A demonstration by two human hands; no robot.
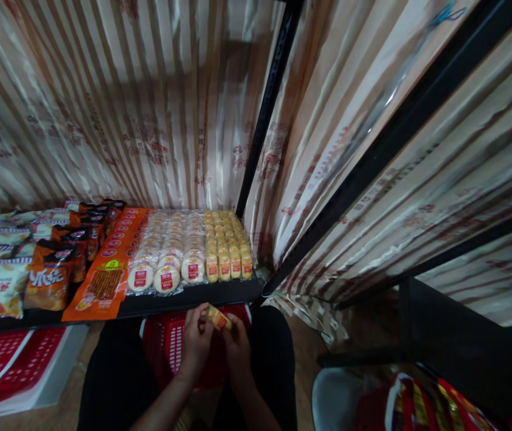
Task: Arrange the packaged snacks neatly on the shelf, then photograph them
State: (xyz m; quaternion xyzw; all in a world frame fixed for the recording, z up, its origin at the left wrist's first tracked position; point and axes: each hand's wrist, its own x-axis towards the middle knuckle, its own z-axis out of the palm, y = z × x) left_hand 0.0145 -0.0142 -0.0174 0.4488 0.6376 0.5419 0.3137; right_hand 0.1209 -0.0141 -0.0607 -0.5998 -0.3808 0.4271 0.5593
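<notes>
Between my two hands is a small yellow snack packet [219, 318] with a red label, held above a red plastic basket [176, 347]. My left hand [197, 341] pinches its left end with bent fingers. On its right end, the thumb and fingers of my right hand [238, 344] are closed. Just beyond my hands, similar yellow packets [229, 248] stand in tight rows at the right end of the black shelf [193, 294]. Beside them lie rows of round white wrapped cakes [167, 276] with red labels.
Further left on the shelf are a long orange snack bag [98, 287], orange-black bags [49, 278] and white bags [0, 290]. Black posts [328, 233] rise at the right before striped curtains [161, 120]. Another red basket [9, 365] and a white tub [339, 398] stand low.
</notes>
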